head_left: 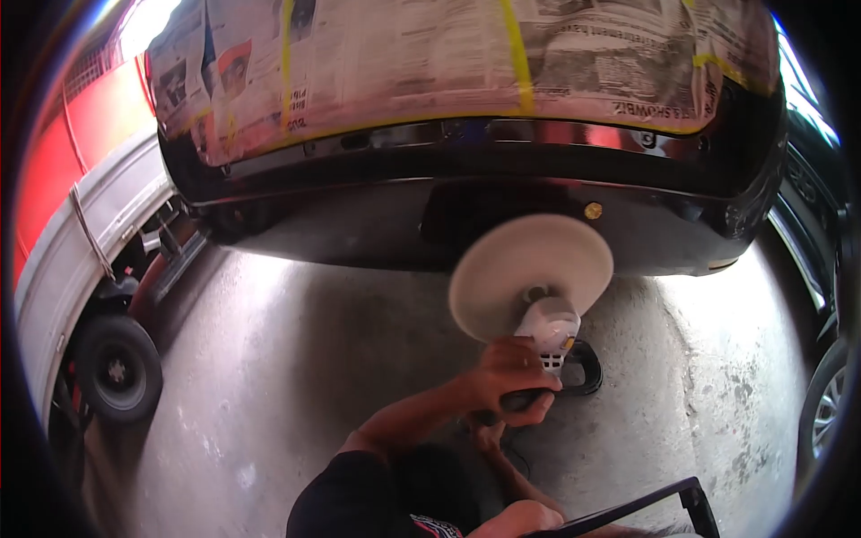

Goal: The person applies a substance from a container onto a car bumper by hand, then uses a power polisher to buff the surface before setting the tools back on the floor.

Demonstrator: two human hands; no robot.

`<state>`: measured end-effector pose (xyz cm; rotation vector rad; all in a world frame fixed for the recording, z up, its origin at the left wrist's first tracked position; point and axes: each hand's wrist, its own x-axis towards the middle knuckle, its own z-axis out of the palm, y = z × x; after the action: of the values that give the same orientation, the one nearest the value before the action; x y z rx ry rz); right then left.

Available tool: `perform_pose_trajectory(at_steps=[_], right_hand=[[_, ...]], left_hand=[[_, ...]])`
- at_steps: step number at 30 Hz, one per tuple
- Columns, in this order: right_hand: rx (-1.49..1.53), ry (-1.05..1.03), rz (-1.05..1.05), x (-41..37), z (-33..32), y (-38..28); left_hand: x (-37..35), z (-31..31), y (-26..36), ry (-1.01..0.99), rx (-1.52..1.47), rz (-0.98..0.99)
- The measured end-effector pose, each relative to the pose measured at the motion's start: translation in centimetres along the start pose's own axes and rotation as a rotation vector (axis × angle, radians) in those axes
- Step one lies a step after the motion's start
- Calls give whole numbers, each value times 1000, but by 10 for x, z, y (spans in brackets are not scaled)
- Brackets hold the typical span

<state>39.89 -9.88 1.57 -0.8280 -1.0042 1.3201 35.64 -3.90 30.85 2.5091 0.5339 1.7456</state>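
Note:
A white polisher with a large round pale pad is held out in front of me. The pad's face is blurred, as if spinning, and it overlaps the lower part of a dark car bumper; whether it touches cannot be told. My left hand is closed around the polisher's body by its black grip. Lower down, my right hand is at the tool's rear end, its fingers partly hidden behind the left hand. A black loop handle sticks out at the polisher's right side.
Newspaper held by yellow tape covers the car above the bumper. A round yellow spot shows on the bumper. At left stands a truck with a wheel; at right, another car's wheel. A black frame lies low right on concrete floor.

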Motion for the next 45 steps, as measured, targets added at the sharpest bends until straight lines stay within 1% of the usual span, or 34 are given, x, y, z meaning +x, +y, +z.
perform_pose_trajectory(at_steps=[1,2,5,7,8,10,11,13,14,15,16,17,18,21,23,24,28,29,31,32,34,35,37,38,40,41,43,44,45], right_hand=[[-5,117,-69,-2,8,-18],[-11,114,-61,-5,5,-10],[-106,-227,82,-14,-8,57],[-150,-411,180,-29,-9,90],[-141,-367,189,-27,5,53],[-3,-646,426,-13,29,-13],[11,-606,421,-15,36,-6],[10,-715,290,-14,62,27],[31,-679,288,-18,87,95],[126,-526,327,-31,110,156],[221,-376,363,-64,132,227],[238,-351,354,-59,140,211],[242,-352,349,-65,128,198],[229,-371,351,-80,50,156],[224,-387,361,-82,26,120],[221,-392,363,-57,35,96],[193,-431,337,-2,18,-6],[195,-441,328,5,14,-30],[199,-463,311,5,6,-73],[210,-446,293,9,1,-77],[324,-411,174,16,-9,-87],[331,-395,159,17,-17,-89],[129,-262,-75,20,-33,-92],[136,-250,-88,25,-42,-100],[416,-122,13,41,-65,-121],[423,-118,8,48,-77,-129],[691,-31,331,57,-99,-137],[693,-39,331,61,-107,-134],[776,1,292,68,-114,-125]], left_hand=[[-9,5,-2,15,6,5],[-19,4,-4,21,7,-3],[-47,-14,0,4,140,0],[-63,-46,13,-35,252,1],[-69,-61,20,-75,299,-2],[-83,-72,30,45,390,-65],[-83,-79,37,22,354,-58],[-78,-91,49,-77,591,-102],[-79,-93,47,-107,564,-95],[-80,-94,44,-148,509,-106],[-82,-96,40,-189,458,-117],[-87,-93,35,-211,439,-104],[-92,-86,27,-222,415,-98],[-76,-53,20,-255,354,-112],[-62,-25,14,-291,317,-134],[-57,-10,9,-294,326,-110],[-39,38,-9,-303,322,2],[-30,49,-9,-313,311,20],[-11,73,-7,-409,351,40],[-2,87,-9,-422,339,61],[14,120,-10,-530,350,0],[21,138,-13,-541,339,18],[32,174,-24,-586,362,-14],[37,192,-29,-596,358,2],[45,225,-40,-594,313,-23],[51,241,-44,-602,312,-17],[61,271,-49,-635,361,-71],[67,283,-51,-634,369,-70],[71,294,-53,-660,349,-102]])
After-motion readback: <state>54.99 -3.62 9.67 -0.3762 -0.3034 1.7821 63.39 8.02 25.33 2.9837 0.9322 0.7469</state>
